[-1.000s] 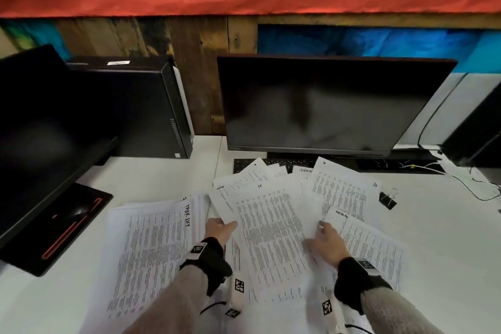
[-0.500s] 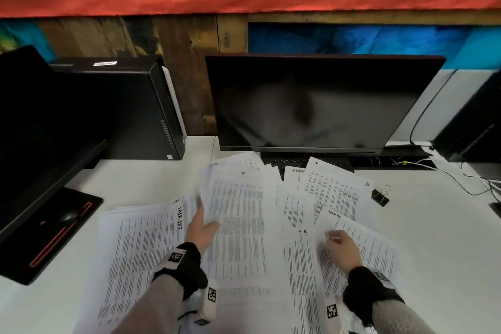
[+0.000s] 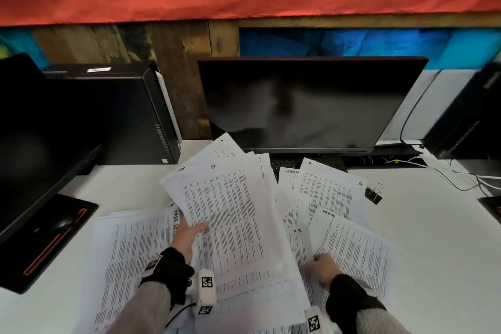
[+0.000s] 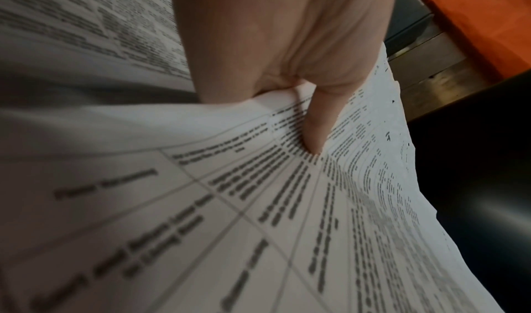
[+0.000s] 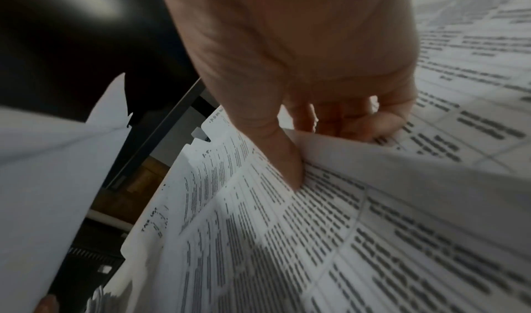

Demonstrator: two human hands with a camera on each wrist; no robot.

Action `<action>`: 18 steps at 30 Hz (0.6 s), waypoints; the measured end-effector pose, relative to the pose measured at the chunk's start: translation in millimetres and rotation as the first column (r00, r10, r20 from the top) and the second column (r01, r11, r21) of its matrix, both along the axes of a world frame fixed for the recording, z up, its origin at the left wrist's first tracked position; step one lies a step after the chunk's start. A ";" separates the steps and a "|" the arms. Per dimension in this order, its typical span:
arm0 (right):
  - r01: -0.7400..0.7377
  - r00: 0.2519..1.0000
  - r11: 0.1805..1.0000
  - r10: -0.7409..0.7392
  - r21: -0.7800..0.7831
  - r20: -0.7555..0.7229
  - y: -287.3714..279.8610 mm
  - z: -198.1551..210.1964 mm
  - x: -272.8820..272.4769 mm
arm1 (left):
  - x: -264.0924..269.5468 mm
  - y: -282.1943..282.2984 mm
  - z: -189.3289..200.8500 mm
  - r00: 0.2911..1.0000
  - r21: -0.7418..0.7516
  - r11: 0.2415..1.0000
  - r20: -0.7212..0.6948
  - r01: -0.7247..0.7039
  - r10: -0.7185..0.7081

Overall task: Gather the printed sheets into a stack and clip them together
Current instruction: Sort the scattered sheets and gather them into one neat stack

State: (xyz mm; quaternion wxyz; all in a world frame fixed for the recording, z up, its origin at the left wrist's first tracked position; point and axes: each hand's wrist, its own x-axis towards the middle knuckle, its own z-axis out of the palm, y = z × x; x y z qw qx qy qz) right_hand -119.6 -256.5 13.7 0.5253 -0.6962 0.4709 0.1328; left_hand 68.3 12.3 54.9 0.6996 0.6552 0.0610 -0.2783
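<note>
1. The left hand reaches forward from a grey sleeve and grips a held bundle of sheets at its left edge, thumb pressed on the printed top page, the other fingers hidden beneath. The bundle is raised and tilted, its far corner overlapping the lower edge of the monitor.
2. The right hand rests low on the loose sheets near the desk's front; in the right wrist view its thumb and curled fingers pinch the lifted edge of one page.
3. Writing: dense table rows, too blurred to read. A handwritten heading on the left pile is partly covered and cannot be read for certain.
4. Room: sheets fan across the white desk from the left pile to the right hand. The binder clip lies just beside the rightmost far sheet, with bare desk beyond it toward the cables.
</note>
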 end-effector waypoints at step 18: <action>0.263 0.902 0.858 -0.381 0.442 0.204 -20.9 42.8 22.8 | -5.1 -91.7 -24.8 0.930 0.592 0.724 -0.139 0.353 -0.340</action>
